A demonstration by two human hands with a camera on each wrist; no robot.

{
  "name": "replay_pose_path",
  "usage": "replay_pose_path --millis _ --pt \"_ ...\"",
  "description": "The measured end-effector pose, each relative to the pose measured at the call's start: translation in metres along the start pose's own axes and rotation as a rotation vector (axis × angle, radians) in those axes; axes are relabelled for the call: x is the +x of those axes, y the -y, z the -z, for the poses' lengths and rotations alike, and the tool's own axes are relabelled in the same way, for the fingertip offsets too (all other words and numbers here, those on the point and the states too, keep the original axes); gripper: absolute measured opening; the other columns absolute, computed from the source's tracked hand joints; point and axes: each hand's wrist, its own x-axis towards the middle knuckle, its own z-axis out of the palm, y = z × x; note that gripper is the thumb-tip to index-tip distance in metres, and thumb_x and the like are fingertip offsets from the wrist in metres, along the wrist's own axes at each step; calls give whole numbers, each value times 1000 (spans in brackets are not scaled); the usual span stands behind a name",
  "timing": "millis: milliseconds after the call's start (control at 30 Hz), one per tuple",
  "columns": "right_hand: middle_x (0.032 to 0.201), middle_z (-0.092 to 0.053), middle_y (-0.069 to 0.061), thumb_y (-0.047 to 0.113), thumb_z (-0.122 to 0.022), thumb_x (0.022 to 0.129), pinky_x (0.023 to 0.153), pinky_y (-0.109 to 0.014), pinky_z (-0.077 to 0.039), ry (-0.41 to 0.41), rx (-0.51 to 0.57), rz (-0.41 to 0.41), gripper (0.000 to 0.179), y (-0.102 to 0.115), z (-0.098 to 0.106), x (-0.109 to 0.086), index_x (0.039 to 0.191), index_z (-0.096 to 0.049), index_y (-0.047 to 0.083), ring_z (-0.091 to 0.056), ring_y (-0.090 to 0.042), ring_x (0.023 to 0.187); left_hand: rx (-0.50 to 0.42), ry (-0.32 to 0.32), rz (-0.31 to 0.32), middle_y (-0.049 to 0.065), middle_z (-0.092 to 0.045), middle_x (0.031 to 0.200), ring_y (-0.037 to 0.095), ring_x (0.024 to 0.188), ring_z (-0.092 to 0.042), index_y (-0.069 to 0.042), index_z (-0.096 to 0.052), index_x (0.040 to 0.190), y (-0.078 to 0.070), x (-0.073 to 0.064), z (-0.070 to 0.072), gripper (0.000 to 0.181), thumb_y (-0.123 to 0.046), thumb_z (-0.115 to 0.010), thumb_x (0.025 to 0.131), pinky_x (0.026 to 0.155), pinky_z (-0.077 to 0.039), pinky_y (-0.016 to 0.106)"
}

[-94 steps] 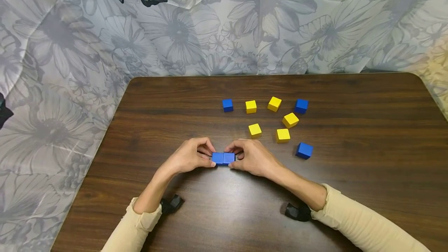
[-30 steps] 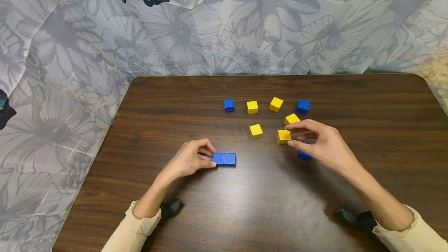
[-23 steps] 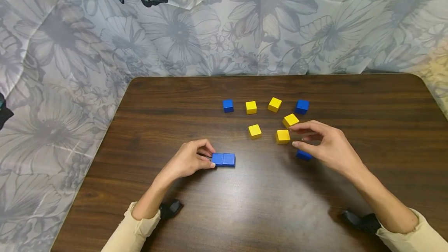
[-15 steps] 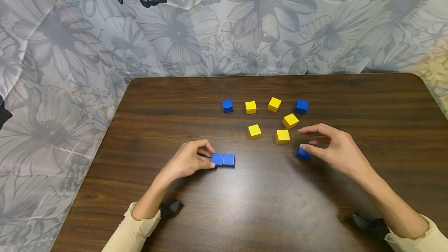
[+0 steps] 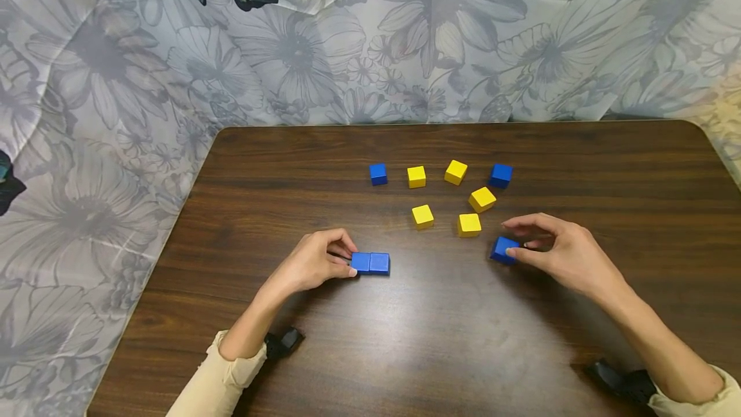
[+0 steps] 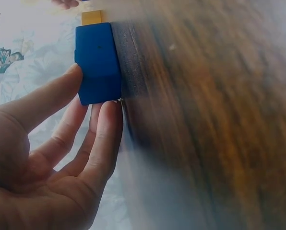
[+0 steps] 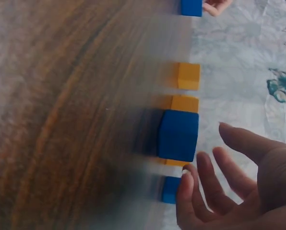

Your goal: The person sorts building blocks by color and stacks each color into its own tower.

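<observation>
On the left, the left hand (image 5: 315,261) is keeping its pinch on the left cube (image 5: 360,263) of a blue pair, thumb at the near corner, while the pair is staying put on the table (image 5: 405,340). In the middle, five yellow cubes (image 5: 422,217) are lying where they were. On the right, the right hand (image 5: 573,256) is now hovering around the lone blue cube (image 5: 500,248), having drawn back from beside the yellow ones; its thumb and fingers are standing apart, the right wrist view showing a gap beside the thumb. The work seems to be turning to this third cube, not yet gripped.

The left cube and the right cube (image 5: 379,264) are sitting flush in a row, a thin seam showing; the lone blue cube is resting at an angle, partly covered by the thumb.
</observation>
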Motion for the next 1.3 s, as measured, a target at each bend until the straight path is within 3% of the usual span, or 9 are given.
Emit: replay_pose_path --millis 167,400,633,800,1067,1300 --pt "116 -69 -9 24 -80 86 74 -9 -50 12 10 6 36 -4 -3 0 119 -69 15 -66 -6 90 -9 1 -3 6 -70 99 17 86 -71 -9 -68 97 0 0 0 28 -2 -85 76 75 -59 27" --pt "108 -71 -7 20 -82 83 73 -10 -51 24 -26 21 36 -9 -8 2 117 -70 14 -64 -4 88 5 1 5 5 -71 98 16 86 -70 -10 -68 97 0 1 0 27 -3 -85 77 75 -59 27" --pt "107 -71 -8 23 -82 84 72 -14 -52 49 -60 8 36 -9 -7 3 117 -70 14 -66 -19 89 18 5 5 4 -71 98 15 86 -70 -10 -68 96 -1 2 1 27 -5 -86 77 75 -58 27" --pt "103 -71 -7 26 -82 84 71 -15 -52 48 -78 3 35 -10 -7 2 115 -70 14 -67 -20 88 13 6 4 5 -71 99 16 87 -70 -10 -68 97 -1 1 1 27 -4 -85 77 76 -58 26" --pt "103 -73 -7 24 -83 83 67 -14 -52 14 -72 19 32 -8 -8 2 112 -73 15 -67 -6 82 12 4 9 5 -71 98 16 87 -70 -10 -68 97 0 1 1 27 -4 -85 77 77 -58 27" --pt "104 -73 -7 21 -82 84 68 -11 -52 -9 0 31 32 -5 -8 1 113 -72 16 -67 1 84 -2 4 0 5 -70 99 16 88 -70 -10 -68 97 1 1 1 27 -4 -85 77 76 -59 27"
